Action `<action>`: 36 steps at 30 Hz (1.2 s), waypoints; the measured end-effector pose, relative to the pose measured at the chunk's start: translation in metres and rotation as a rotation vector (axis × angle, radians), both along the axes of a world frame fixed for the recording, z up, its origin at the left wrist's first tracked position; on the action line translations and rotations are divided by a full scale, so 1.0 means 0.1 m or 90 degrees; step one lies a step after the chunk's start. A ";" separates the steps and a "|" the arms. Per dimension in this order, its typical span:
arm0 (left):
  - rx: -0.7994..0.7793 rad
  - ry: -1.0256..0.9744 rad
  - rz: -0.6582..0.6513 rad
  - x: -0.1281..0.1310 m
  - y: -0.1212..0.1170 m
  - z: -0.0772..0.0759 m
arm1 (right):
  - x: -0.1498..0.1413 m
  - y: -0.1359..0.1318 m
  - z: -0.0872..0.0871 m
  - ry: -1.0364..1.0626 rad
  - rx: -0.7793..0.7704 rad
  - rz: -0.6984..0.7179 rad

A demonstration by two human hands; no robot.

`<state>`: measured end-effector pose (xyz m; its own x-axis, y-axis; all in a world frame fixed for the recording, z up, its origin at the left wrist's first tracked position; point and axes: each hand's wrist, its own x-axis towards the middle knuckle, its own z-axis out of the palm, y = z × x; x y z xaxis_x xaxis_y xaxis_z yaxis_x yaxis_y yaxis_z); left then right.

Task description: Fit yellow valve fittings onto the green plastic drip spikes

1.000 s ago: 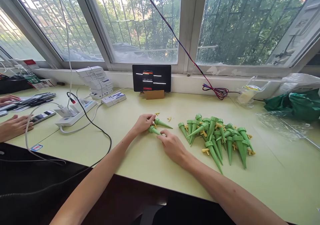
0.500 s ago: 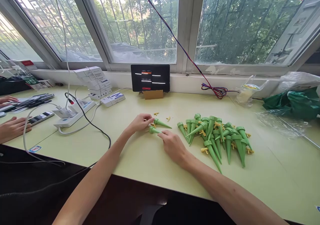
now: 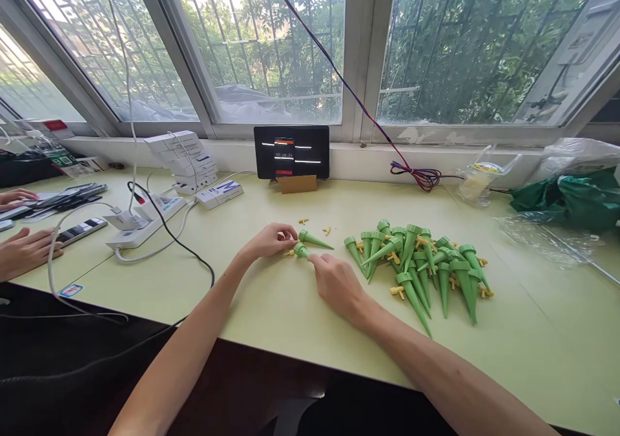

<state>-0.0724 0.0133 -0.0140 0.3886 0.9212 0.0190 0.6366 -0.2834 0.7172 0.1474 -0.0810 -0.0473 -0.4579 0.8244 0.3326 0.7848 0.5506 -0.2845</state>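
My right hand (image 3: 336,284) is closed round the body of a green plastic watering spike (image 3: 301,250), its wide capped end pointing left and a small hole showing on it. My left hand (image 3: 272,239) is pinched just beyond that cap; whatever sits between its fingertips is hidden. Close behind, another green spike (image 3: 316,239) lies on the table with its tip to the right. A small yellow valve piece (image 3: 290,252) shows below my left fingers. Farther back lie two loose yellow valves, one on the left (image 3: 303,221) and one on the right (image 3: 327,230).
A heap of green spikes (image 3: 411,249) with yellow valves among them lies to the right. A tablet (image 3: 261,152) with a phone (image 3: 284,155) stands at the back. Left are a power strip (image 3: 145,219), cables, white boxes (image 3: 220,194) and another person's hand (image 3: 29,252).
The spike in my right hand has turned and shifted slightly right, so its cap faces more upward. My left hand stays pinched in almost the same place.
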 end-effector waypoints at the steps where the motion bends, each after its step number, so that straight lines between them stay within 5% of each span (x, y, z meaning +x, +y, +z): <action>1: 0.000 -0.001 0.000 0.00 0.00 0.00 | 0.00 0.00 0.01 0.000 -0.003 0.000; 36: 0.015 0.027 0.108 -0.06 0.02 -0.04 | 0.02 -0.06 0.03 0.027 -0.077 0.022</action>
